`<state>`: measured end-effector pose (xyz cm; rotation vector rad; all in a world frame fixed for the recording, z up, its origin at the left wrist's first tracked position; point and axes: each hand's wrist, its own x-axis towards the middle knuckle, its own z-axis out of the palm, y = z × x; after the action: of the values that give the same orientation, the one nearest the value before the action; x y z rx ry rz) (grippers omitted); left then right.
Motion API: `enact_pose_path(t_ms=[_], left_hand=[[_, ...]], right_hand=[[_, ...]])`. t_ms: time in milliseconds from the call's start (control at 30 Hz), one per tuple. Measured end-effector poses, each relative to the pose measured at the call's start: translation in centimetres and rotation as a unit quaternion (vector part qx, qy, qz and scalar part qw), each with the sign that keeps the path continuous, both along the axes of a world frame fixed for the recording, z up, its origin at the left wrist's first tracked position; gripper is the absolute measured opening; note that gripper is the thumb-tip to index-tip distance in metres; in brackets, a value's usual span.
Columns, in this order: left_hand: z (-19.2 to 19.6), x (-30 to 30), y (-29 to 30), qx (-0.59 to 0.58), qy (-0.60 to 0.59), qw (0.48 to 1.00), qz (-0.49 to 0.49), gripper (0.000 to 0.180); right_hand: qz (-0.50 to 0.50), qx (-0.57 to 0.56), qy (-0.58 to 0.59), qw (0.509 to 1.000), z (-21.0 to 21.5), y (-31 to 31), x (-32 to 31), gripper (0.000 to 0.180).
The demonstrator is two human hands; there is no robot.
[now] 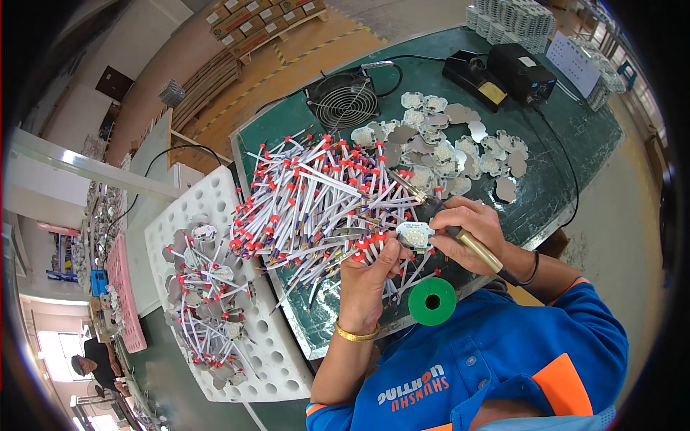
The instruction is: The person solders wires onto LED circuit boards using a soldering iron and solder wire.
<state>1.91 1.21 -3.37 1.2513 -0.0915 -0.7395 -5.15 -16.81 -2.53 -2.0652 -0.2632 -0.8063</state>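
Presently, both hands are working near each other at the near side of a green table (586, 144). The left hand (368, 280) is bringing its thumb and fingertips close together beside the left edge of a white circuit board (415, 235); how firmly they are closing, and on what exactly, I cannot tell. The right hand (471, 233) is wrapping its fingers around a soldering iron (479, 253), while its thumb is resting at the right edge of the board. The board is lying between the two hands, and the iron's tip is pointing away from it, to the upper left.

Just below the hands, the table's edge is running beside the person, and a green spool (447, 302) is sitting near it. To the left, white wires with red parts (316, 187) are crowding the space. Toward the right, green tabletop is showing, and a black cable (568, 154) is curving there.

Beyond the table's left edge, a white foam tray (215, 384) with round holes is holding more wires and boards (205, 302) in a loose heap.
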Motion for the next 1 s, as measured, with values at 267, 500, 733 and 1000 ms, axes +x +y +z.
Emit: enact_pose_path(t_ms=[267, 500, 733, 1000], left_hand=[[0.3, 0.3, 0.2, -0.029, 0.012, 0.999, -0.029, 0.028], [0.4, 0.8, 0.6, -0.021, -0.009, 0.999, -0.032, 0.032], [0.2, 1.5, 0.4, -0.047, -0.02, 0.998, -0.041, 0.027], [-0.6, 0.7, -1.0, -0.072, 0.047, 0.996, -0.038, 0.02]], right_hand=[[0.025, 0.083, 0.015, 0.996, -0.4, 0.5, 0.4, 0.017], [0.054, 0.119, 0.049, 0.99, 0.1, 0.4, 0.2, 0.012], [0.068, 0.165, 0.069, 0.982, 0.5, 0.9, 0.1, 0.012], [0.0, 0.176, 0.109, 0.978, 0.3, 0.8, 0.4, 0.01]])
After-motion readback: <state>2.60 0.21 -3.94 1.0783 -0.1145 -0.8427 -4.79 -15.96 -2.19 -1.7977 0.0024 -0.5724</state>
